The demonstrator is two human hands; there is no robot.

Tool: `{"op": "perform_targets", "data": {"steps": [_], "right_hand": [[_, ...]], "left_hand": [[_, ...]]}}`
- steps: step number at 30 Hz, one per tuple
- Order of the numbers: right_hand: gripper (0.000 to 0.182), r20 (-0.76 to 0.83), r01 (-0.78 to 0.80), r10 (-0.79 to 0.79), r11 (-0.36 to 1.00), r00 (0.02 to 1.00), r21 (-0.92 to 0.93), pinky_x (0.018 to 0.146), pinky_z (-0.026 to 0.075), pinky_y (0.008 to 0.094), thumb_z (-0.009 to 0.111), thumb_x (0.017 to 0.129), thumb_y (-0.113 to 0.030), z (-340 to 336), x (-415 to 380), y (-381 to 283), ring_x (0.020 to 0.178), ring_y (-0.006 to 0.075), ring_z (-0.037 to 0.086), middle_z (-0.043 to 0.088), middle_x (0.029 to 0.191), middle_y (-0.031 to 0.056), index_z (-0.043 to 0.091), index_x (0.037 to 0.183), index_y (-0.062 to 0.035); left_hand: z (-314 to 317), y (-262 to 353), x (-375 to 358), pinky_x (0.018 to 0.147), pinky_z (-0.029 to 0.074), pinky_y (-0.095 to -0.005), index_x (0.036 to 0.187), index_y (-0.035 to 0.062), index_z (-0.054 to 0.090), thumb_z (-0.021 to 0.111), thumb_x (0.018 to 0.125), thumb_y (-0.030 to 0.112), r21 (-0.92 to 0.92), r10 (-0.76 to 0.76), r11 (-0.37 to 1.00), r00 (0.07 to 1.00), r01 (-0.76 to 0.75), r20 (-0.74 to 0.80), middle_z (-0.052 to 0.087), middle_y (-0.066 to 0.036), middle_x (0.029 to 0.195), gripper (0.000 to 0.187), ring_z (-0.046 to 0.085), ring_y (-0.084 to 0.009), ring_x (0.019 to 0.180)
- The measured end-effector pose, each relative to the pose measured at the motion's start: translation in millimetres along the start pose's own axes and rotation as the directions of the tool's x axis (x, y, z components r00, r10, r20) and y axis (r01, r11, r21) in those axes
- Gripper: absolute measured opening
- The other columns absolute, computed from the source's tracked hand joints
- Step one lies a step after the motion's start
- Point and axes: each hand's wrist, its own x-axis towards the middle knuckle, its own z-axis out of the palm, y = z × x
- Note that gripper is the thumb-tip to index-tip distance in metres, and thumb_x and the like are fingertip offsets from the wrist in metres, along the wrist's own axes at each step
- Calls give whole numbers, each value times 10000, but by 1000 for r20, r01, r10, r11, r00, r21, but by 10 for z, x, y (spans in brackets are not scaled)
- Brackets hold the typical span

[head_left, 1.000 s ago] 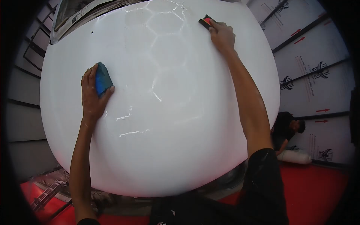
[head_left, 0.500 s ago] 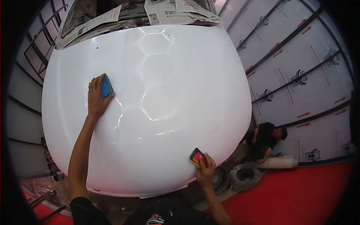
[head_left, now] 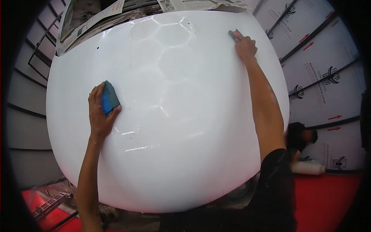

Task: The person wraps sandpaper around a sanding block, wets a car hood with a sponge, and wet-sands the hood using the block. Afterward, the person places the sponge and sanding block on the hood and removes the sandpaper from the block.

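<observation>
A glossy white car hood [head_left: 174, 147] spreads below me, with hexagonal light reflections on it. My left hand [head_left: 101, 114] grips a blue sponge-like block [head_left: 110, 98] that rests on the hood's left half. Up near the hood's far right part, my right hand [head_left: 246, 47] is closed on a small dark and red block [head_left: 235, 35]. The undersides of both blocks are hidden. A small dark hole [head_left: 98, 48] shows in the hood's upper left.
Newspaper [head_left: 189, 4] covers the area behind the hood. A person [head_left: 299, 137] bends at the right beside a pale roll [head_left: 308, 168]. Printed wall panels [head_left: 324, 89] line the right. A ladder [head_left: 50, 205] lies at the lower left, near red flooring [head_left: 328, 197].
My right hand has moved from the hood's near right edge to its far right part with the block. My left hand still holds the blue block. The camera view has shifted.
</observation>
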Motion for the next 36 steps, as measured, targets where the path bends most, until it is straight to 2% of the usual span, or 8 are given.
{"op": "perform_targets", "data": {"steps": [4,8,13,18,22,27,31,36], "right_hand": [[429,-37,130,-134,987,990,-99,1183,458,549,601,1135,-340,77,-90,85,1424,317,562,668,1517,40,683,1552,-288],[452,-240,308,-274,943,932,122,1242,391,517,667,1093,-274,229,-912,352,1403,309,566,656,1525,47,689,1544,-297],[615,-224,450,-399,852,889,268,1223,389,505,722,972,-29,-551,-3610,445,1410,342,542,614,1579,110,684,1558,-210],[572,-103,501,-493,824,864,264,1168,429,549,739,907,-64,-791,-6342,1105,1391,366,542,614,1584,135,756,1461,-208],[560,-52,684,-701,672,711,285,1111,455,535,787,908,-119,-946,-5490,991,1335,350,577,641,1560,138,761,1457,-227],[582,-148,590,-581,722,800,361,1129,437,472,782,976,-121,-483,-3087,-352,1320,316,576,661,1535,90,712,1537,-261],[431,-230,521,-476,826,849,213,1191,403,514,694,1065,-261,102,-1782,-1204,1378,335,569,668,1518,84,733,1494,-260],[425,-244,481,-434,856,867,190,1236,366,535,664,1095,-290,141,-2183,-1242,1406,332,558,652,1538,96,709,1517,-266]], "left_hand": [[19,-22,-28,1295,393,-512,1705,94,422,845,910,139,-33,-10,999,1000,9,-25,485,-193,1636,902,453,-406,1538],[-4,-67,-21,1293,402,-512,1692,103,440,851,937,181,15,53,999,998,-53,-45,492,-182,1648,863,459,-397,1542],[-27,11,-58,1310,391,-525,1686,109,443,871,923,229,61,-21,998,999,24,-48,487,-187,1656,883,436,-410,1564],[-61,8,-31,1338,354,-524,1696,130,428,886,906,264,54,-19,998,999,21,-44,480,-160,1673,923,390,-413,1598],[-42,-51,-48,1344,344,-540,1737,142,381,899,884,257,42,-19,999,999,21,-40,462,-136,1701,1005,375,-409,1610],[51,-124,-52,1363,311,-598,1694,340,489,864,948,422,119,57,992,994,-47,-89,398,-92,1776,839,313,-408,1660],[109,-200,-50,1328,382,-561,1526,221,646,827,995,375,160,69,985,995,-57,-72,484,-108,1713,582,385,-422,1618],[115,-185,-27,1281,414,-526,1477,130,655,809,997,389,113,57,993,989,-42,-134,581,-129,1590,567,452,-411,1532]]}}
